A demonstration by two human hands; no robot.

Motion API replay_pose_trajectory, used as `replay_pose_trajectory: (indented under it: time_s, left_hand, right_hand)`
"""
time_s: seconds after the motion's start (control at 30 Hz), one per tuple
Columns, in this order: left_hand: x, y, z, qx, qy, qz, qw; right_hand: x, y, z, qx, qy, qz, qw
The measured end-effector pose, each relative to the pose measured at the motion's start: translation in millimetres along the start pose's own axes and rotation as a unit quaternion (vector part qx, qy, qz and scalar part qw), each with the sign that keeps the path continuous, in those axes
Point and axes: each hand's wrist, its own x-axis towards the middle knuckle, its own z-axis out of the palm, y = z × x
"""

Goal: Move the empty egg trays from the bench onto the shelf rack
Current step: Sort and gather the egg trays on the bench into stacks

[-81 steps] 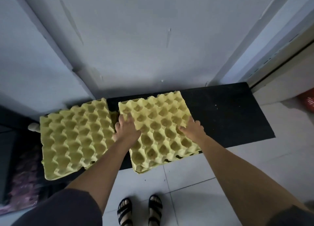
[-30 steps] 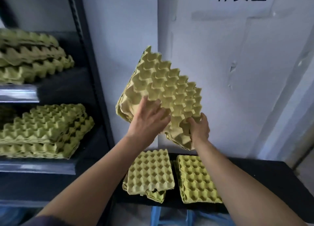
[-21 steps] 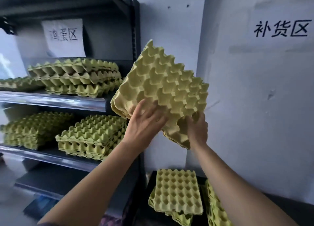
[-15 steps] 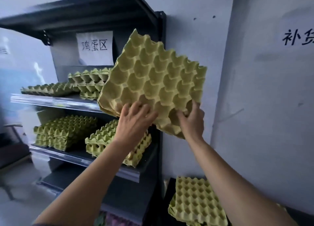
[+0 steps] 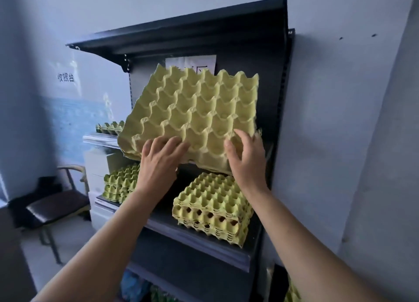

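A yellow-green egg tray [image 5: 195, 113] hangs tilted, far edge up, in front of the upper shelf [image 5: 99, 139] of the dark shelf rack [image 5: 204, 27]. My left hand [image 5: 158, 163] holds its near edge, fingers spread on top and thumb hidden beneath. On the tray's near right corner, my right hand [image 5: 247, 158] touches with curved fingers and thumb, all on the upper face. One more tray [image 5: 110, 127] lies on the upper shelf to the left. Two stacks of trays [image 5: 213, 206] [image 5: 120, 181] sit on the middle shelf [image 5: 192, 238].
A paper label [image 5: 192, 62] hangs on the rack's back panel behind the tray. A dark chair [image 5: 56, 204] stands at the left by the blue-and-white wall. More trays [image 5: 292, 292] show at the bottom right, beside the rack.
I have turned from the bench to the rack and brought the tray up and leftward in front of the upper shelf. My right hand's fingers have come from behind the tray onto its upper face.
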Motion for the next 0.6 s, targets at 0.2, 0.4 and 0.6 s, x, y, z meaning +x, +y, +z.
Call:
replay_pose_trajectory:
  time_s: [0.2, 0.4, 0.6]
  left_hand:
    - [3.8, -80.0, 28.0, -0.015, 0.028, -0.047, 0.998]
    - [21.3, -155.4, 60.3, -0.029, 0.040, -0.074, 0.996]
    - [23.8, -224.4, 91.6, -0.031, 0.040, -0.103, 0.993]
  right_hand:
    - [30.7, -22.9, 82.1, -0.171, 0.026, -0.144, 0.974]
    - [68.8, -37.5, 156.4, -0.203, -0.008, -0.316, 0.927]
    - [97.0, -61.1, 222.9, -0.260, -0.129, -0.334, 0.897]
